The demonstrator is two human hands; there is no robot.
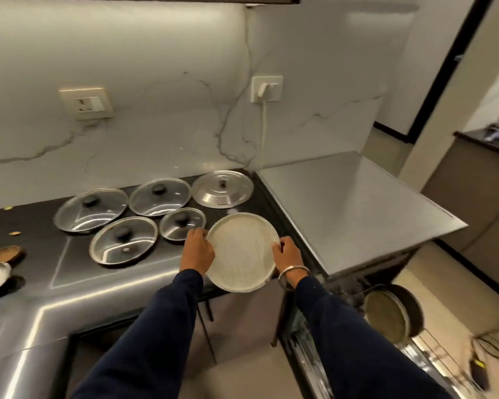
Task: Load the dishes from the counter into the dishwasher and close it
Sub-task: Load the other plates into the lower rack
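The dark surface (49, 254) carries five lids beyond and to the left of the left hand (197, 251), while the open dishwasher (386, 326) sits below and right of the right hand (288, 254). Both hands grip opposite rims of the round metal plate (242, 251), tilted over the surface's edge. It looks stiff, light and probably slick, so the rim hold seems right.

Bkgd: white marble-look wall (144, 53) w/ grey veins, lit from above. Two sockets: upper left (86, 103), centre (266, 88) w/ plug. Beige floor (450, 298) lower right.
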